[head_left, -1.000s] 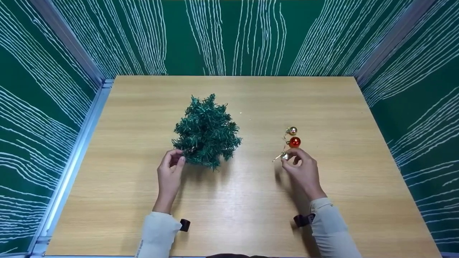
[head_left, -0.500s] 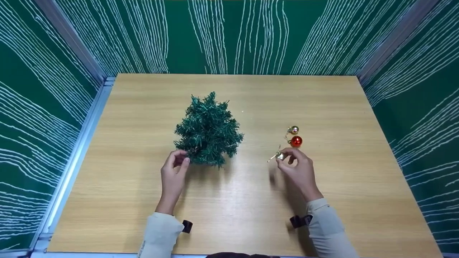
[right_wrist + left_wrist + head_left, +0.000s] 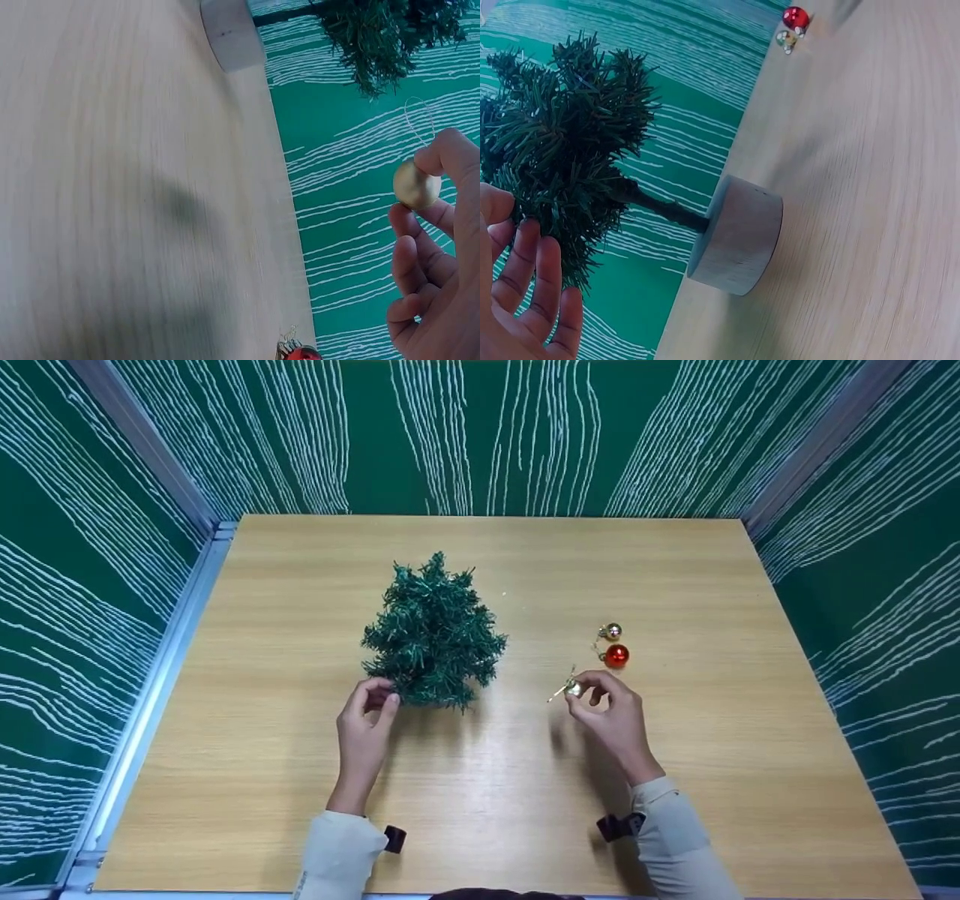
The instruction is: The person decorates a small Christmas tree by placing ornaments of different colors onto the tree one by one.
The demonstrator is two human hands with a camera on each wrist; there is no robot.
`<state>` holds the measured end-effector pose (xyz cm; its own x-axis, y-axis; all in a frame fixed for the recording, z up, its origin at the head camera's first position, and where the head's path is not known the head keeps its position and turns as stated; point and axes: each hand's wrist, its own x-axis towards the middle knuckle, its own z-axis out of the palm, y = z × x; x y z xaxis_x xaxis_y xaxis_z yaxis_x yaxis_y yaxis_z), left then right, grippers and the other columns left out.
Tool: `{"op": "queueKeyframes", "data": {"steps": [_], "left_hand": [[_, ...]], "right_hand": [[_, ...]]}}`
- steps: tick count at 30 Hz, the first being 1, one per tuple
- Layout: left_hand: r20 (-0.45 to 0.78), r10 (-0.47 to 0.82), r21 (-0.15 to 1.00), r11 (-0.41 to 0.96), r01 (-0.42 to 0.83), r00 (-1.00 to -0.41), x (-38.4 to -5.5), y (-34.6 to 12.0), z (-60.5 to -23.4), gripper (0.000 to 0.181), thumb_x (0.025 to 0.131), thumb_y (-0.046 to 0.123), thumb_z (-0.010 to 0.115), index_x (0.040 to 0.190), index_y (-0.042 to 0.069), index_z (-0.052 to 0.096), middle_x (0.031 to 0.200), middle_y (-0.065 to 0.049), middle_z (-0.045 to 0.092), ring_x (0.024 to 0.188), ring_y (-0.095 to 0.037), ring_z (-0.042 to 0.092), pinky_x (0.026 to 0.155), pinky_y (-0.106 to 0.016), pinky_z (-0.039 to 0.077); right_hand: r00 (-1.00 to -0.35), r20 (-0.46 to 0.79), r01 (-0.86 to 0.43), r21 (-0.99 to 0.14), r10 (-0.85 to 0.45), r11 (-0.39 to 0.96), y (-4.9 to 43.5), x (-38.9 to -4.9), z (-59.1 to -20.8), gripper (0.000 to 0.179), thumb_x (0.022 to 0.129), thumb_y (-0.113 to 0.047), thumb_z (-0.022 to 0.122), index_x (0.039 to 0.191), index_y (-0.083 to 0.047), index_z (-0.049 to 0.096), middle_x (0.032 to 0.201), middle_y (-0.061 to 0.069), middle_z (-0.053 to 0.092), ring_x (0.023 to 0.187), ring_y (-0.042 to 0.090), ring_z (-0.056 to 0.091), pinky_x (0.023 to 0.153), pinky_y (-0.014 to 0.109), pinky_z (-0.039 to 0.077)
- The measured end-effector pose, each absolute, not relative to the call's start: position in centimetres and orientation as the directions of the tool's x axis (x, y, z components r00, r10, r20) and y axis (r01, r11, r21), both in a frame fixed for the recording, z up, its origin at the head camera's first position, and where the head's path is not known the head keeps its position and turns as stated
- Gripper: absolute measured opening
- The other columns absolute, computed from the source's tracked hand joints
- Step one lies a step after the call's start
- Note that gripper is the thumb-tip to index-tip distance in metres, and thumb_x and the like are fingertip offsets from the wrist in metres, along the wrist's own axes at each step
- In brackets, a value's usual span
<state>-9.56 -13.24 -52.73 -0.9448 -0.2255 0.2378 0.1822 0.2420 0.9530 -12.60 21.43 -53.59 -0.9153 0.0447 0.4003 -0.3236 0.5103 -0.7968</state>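
A small artificial Christmas tree (image 3: 435, 634) stands left of the middle of the table. Its round pale base (image 3: 739, 236) shows in the left wrist view on a thin trunk. My left hand (image 3: 365, 731) is at the lower left of the foliage, thumb and fingertips pinching the end of a branch. In my right hand (image 3: 611, 716) a gold bauble (image 3: 416, 184) is held between thumb and fingers, raised over the table to the right of the tree. A thin string loop (image 3: 418, 120) sticks up from the bauble.
Behind my right hand a red bauble (image 3: 616, 655) and another gold bauble (image 3: 613, 631) lie on the wooden table (image 3: 690, 585). Green walls (image 3: 382, 435) with white wavy lines enclose its back and sides.
My right hand has moved left toward the tree with the gold bauble, away from the two other baubles. My left hand stays at the branch, with only a slight shift.
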Motion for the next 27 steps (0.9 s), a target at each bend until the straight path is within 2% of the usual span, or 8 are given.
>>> {"op": "queueKeyframes", "data": {"steps": [7,15,20,23,27], "left_hand": [[0.233,-0.233,0.953,0.246,0.175,-0.944,-9.3,-12.9,-52.6,0.019,0.094,0.010,0.065,0.112,0.004,0.063,0.101,-0.008,0.065,0.093,-0.017,0.058,0.085,-0.032,0.048],[0.226,-0.246,0.953,0.258,0.161,-0.943,-8.7,-12.0,-51.3,0.018,0.094,0.004,0.062,0.111,-0.002,0.061,0.101,-0.014,0.065,0.092,-0.016,0.058,0.086,-0.032,0.048],[0.229,-0.257,0.952,0.261,0.161,-0.939,-7.9,-11.3,-49.1,0.017,0.093,0.002,0.062,0.109,-0.004,0.061,0.099,-0.014,0.065,0.091,-0.013,0.057,0.085,-0.031,0.049],[0.231,-0.262,0.951,0.264,0.161,-0.937,-7.7,-11.1,-48.7,0.016,0.093,0.001,0.062,0.108,-0.005,0.061,0.099,-0.015,0.065,0.090,-0.013,0.058,0.084,-0.032,0.049],[0.215,-0.264,0.956,0.252,0.148,-0.940,-7.7,-11.0,-48.7,0.017,0.093,0.001,0.062,0.108,-0.004,0.061,0.099,-0.014,0.065,0.091,-0.015,0.058,0.085,-0.033,0.049]], "right_hand": [[-0.908,0.419,-0.348,-0.787,0.027,0.509,20.9,-12.4,-53.6,0.028,0.071,0.005,0.081,0.095,-0.004,0.070,0.086,0.005,0.070,0.071,0.009,0.053,0.065,0.026,0.045],[-0.915,0.403,-0.344,-0.803,0.018,0.486,20.4,-12.1,-53.2,0.025,0.073,0.003,0.078,0.095,-0.004,0.069,0.087,0.003,0.069,0.071,0.022,0.056,0.065,0.036,0.046],[-0.909,0.417,-0.359,-0.803,0.017,0.476,20.0,-12.1,-53.2,0.027,0.072,0.004,0.079,0.095,-0.005,0.070,0.087,0.002,0.070,0.071,0.023,0.056,0.065,0.034,0.046],[-0.909,0.417,-0.359,-0.805,0.020,0.472,19.8,-12.1,-53.1,0.028,0.071,0.005,0.080,0.095,-0.006,0.070,0.087,0.002,0.070,0.071,0.022,0.056,0.066,0.028,0.045],[-0.914,0.404,-0.347,-0.816,0.025,0.462,19.3,-12.1,-52.7,0.028,0.070,0.008,0.079,0.094,-0.003,0.070,0.087,0.007,0.070,0.070,0.028,0.056,0.066,0.017,0.041]]}}
